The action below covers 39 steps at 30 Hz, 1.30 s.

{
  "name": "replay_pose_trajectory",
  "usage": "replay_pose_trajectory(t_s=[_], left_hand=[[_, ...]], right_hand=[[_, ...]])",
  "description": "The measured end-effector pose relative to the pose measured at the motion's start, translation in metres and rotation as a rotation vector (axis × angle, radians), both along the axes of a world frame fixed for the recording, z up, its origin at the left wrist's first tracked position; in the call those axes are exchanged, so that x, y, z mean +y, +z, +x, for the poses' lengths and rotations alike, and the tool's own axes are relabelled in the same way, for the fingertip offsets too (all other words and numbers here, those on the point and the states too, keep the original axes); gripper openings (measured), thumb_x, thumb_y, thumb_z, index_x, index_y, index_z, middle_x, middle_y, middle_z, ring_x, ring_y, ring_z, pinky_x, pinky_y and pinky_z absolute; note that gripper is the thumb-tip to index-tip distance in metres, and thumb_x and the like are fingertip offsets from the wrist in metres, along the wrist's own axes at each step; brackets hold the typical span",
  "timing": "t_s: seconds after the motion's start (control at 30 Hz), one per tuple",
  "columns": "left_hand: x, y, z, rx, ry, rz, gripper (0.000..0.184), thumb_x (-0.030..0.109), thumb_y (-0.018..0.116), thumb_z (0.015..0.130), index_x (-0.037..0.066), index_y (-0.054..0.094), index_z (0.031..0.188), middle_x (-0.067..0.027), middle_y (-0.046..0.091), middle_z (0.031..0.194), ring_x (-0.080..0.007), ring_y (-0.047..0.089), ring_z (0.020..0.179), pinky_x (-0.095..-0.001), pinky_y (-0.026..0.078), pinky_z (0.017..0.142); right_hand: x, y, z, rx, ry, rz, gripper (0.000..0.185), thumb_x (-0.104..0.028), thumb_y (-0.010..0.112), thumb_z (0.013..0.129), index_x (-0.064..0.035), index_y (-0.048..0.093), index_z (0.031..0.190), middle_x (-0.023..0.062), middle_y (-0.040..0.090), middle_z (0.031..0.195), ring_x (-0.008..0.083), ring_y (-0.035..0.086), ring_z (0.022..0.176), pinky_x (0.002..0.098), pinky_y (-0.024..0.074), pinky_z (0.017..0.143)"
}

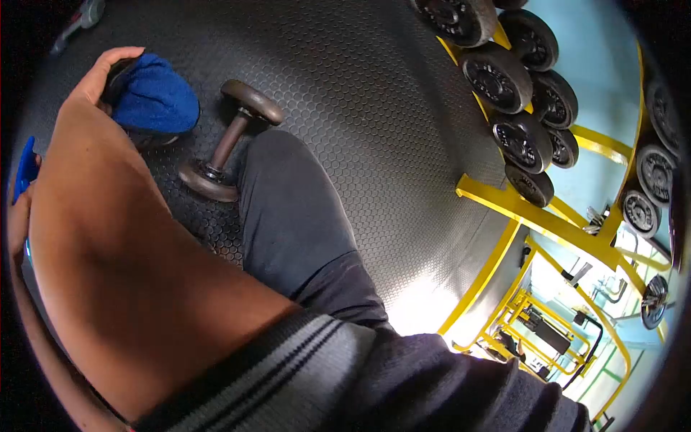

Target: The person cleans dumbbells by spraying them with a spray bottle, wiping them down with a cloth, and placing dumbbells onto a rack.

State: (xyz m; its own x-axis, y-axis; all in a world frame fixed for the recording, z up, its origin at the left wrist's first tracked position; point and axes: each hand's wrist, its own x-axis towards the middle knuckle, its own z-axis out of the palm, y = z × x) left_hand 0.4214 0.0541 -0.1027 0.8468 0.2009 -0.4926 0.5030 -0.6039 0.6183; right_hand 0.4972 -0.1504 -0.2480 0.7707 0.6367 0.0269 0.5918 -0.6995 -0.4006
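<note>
Grasps soft blue fabric cloth (160, 97) in right fingers (124, 54), upper left; blue plastic object (24, 171) in left fingers (20, 214), likely for control.

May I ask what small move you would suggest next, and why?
Perhaps the right hand should slide the blue cloth over the dark object beneath it, since the cloth already lies against it and no hand is on the nearby dumbbell.

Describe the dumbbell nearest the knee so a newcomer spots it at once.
On the dark, bumpy floor, find the bent, grey-clad knee. The dumbbell lies between it and the blue cloth. Its brown handle and thick round ends set it apart from the grey weight at the upper left.
</note>
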Motion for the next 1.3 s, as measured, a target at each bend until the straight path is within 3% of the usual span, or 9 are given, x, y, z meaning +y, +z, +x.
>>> replay_pose_trajectory(t_s=[0.67,0.7,0.83,0.9,1.03,1.07,1.1,1.2,1.3], left_hand=[[0.001,0.002,0.004,-0.024,-0.083,-0.02,0.05,0.011,0.061,0.081,0.006,0.05,0.13,-0.0049,0.061,0.112,-0.0114,0.059,0.092,-0.0269,0.047,0.086],[-0.028,0.025,0.006,0.031,-0.11,0.113,0.05,0.01,0.061,0.08,0.004,0.051,0.128,-0.0039,0.062,0.11,-0.012,0.058,0.096,-0.0275,0.046,0.087],[-0.051,0.049,0.004,-0.072,-0.069,0.113,0.046,0.012,0.068,0.072,0.0,0.056,0.115,-0.0081,0.062,0.104,-0.0167,0.06,0.097,-0.0303,0.048,0.087],[-0.054,0.049,0.002,-0.15,-0.145,0.187,0.044,0.01,0.067,0.072,0.002,0.056,0.114,-0.0071,0.061,0.103,-0.017,0.058,0.098,-0.0318,0.046,0.089],[-0.063,0.049,0.004,-0.127,-0.268,0.349,0.041,0.018,0.065,0.069,0.001,0.056,0.105,-0.0163,0.061,0.101,-0.0309,0.06,0.097,-0.0382,0.047,0.086],[-0.065,0.048,0.002,-0.14,-0.263,0.34,0.041,0.019,0.065,0.069,0.001,0.056,0.105,-0.0174,0.061,0.101,-0.033,0.059,0.097,-0.0393,0.047,0.086],[-0.066,0.048,0.0,-0.155,-0.259,0.336,0.041,0.019,0.065,0.069,0.001,0.055,0.105,-0.0185,0.061,0.101,-0.035,0.059,0.097,-0.0403,0.047,0.085],[-0.07,0.051,-0.003,-0.123,-0.186,0.286,0.043,0.022,0.066,0.07,0.002,0.054,0.107,-0.0222,0.061,0.1,-0.039,0.059,0.098,-0.0428,0.047,0.085],[-0.071,0.063,-0.004,-0.125,-0.2,0.317,0.041,0.019,0.064,0.07,-0.003,0.054,0.103,-0.0253,0.063,0.102,-0.0406,0.06,0.1,-0.0469,0.047,0.087]], right_hand=[[-0.021,0.031,-0.001,-0.185,-0.001,-0.055,0.046,-0.017,0.063,0.076,-0.0186,0.058,0.121,0.0139,0.052,0.127,0.0295,0.046,0.122,0.0512,0.0374,0.096],[-0.035,0.034,-0.006,-0.229,0.001,-0.057,0.046,-0.017,0.062,0.076,-0.0187,0.058,0.121,0.014,0.052,0.127,0.0295,0.046,0.122,0.0514,0.0373,0.096],[-0.096,0.021,-0.043,-0.23,0.229,0.134,0.045,-0.02,0.058,0.081,-0.0172,0.056,0.126,0.0145,0.045,0.139,0.0341,0.039,0.129,0.0625,0.027,0.101],[-0.116,0.014,-0.046,-0.24,0.354,0.05,0.045,-0.025,0.06,0.082,-0.0187,0.057,0.127,0.0125,0.04,0.144,0.0358,0.036,0.131,0.0615,0.0266,0.102],[-0.084,0.021,0.008,-0.249,-0.267,-0.008,0.037,-0.031,0.059,0.086,-0.0167,0.062,0.12,0.0141,0.036,0.146,0.041,0.033,0.13,0.0595,0.0309,0.1],[-0.069,0.01,0.011,-0.198,-0.318,0.109,0.035,-0.033,0.059,0.086,-0.0148,0.064,0.116,0.017,0.039,0.143,0.0405,0.037,0.126,0.0608,0.0348,0.093],[-0.054,0.018,0.0,-0.212,-0.294,0.062,0.034,-0.031,0.058,0.086,-0.014,0.062,0.116,0.0193,0.044,0.136,0.0392,0.041,0.121,0.0594,0.038,0.088],[-0.062,0.017,-0.051,-0.243,0.136,-0.023,0.044,-0.021,0.058,0.079,-0.0177,0.056,0.123,0.0155,0.051,0.122,0.0357,0.046,0.115,0.0541,0.0356,0.092],[-0.122,0.005,-0.055,-0.222,0.36,0.196,0.054,-0.015,0.063,0.067,-0.0209,0.06,0.12,0.0136,0.055,0.109,0.0312,0.051,0.104,0.0482,0.0382,0.085]])
